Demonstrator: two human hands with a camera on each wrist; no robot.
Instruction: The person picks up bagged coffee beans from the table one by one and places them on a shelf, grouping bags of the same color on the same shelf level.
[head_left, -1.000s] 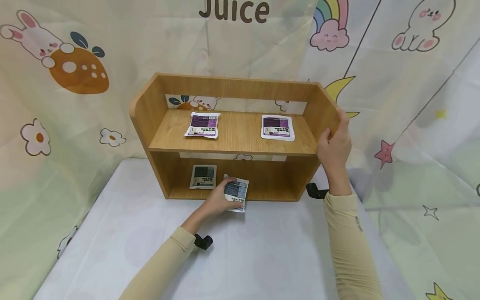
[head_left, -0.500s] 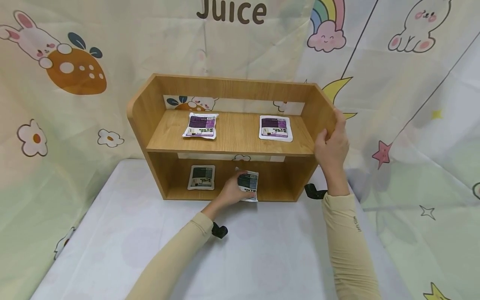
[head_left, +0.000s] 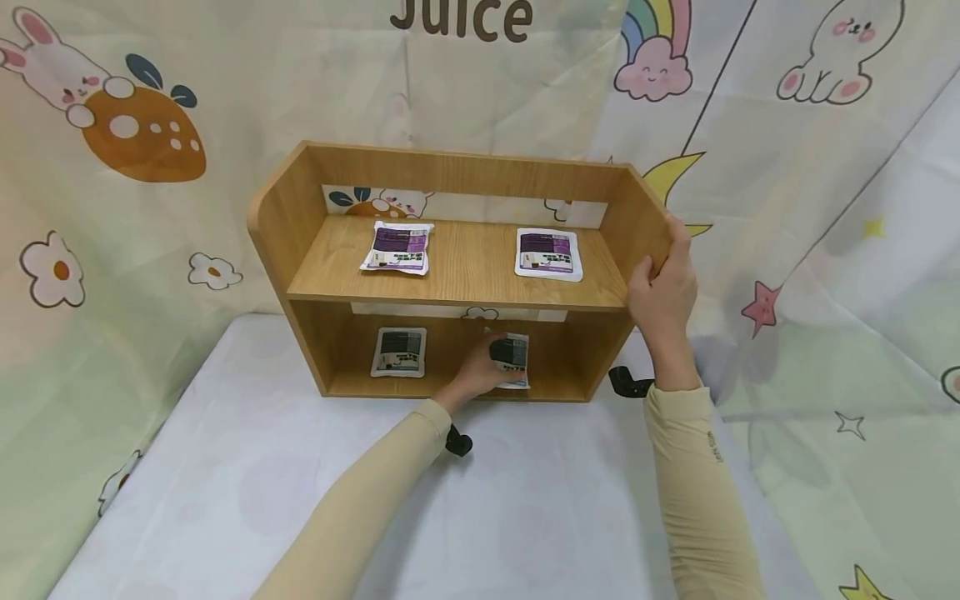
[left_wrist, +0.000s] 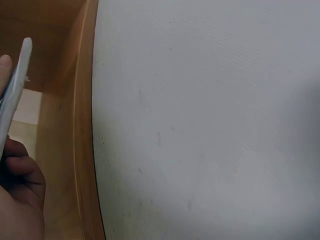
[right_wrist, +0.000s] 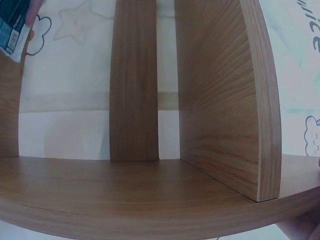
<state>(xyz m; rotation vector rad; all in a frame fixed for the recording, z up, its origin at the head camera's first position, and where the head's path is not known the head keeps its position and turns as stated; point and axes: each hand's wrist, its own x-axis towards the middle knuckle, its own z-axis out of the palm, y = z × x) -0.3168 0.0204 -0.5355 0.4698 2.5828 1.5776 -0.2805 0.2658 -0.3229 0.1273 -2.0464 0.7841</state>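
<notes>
A white packet (head_left: pixel 513 353) with a dark teal label is gripped between thumb and fingers of my left hand (head_left: pixel 477 368), inside the lower level of a wooden two-level shelf (head_left: pixel 465 295). In the left wrist view the packet (left_wrist: pixel 19 82) appears edge-on, tilted above the shelf board. My right hand (head_left: pixel 663 292) grips the shelf's right side panel (head_left: pixel 637 229), thumb on the inner face. Left of the held packet lies a similar dark-green-labelled packet (head_left: pixel 399 352). Two purple-labelled packets rest on the upper level, one left (head_left: pixel 397 248) and one right (head_left: pixel 548 255).
The shelf stands on a table with a white cloth (head_left: pixel 525 492), close to a printed fabric backdrop (head_left: pixel 135 275). Its middle board (head_left: pixel 450 297) passes above my left hand. Black wrist cameras (head_left: pixel 459 442) are worn at both wrists.
My left hand has carried the packet right and deeper, from the shelf's front edge into the lower level. The right hand keeps its grip on the side panel. The view has shifted slightly.
</notes>
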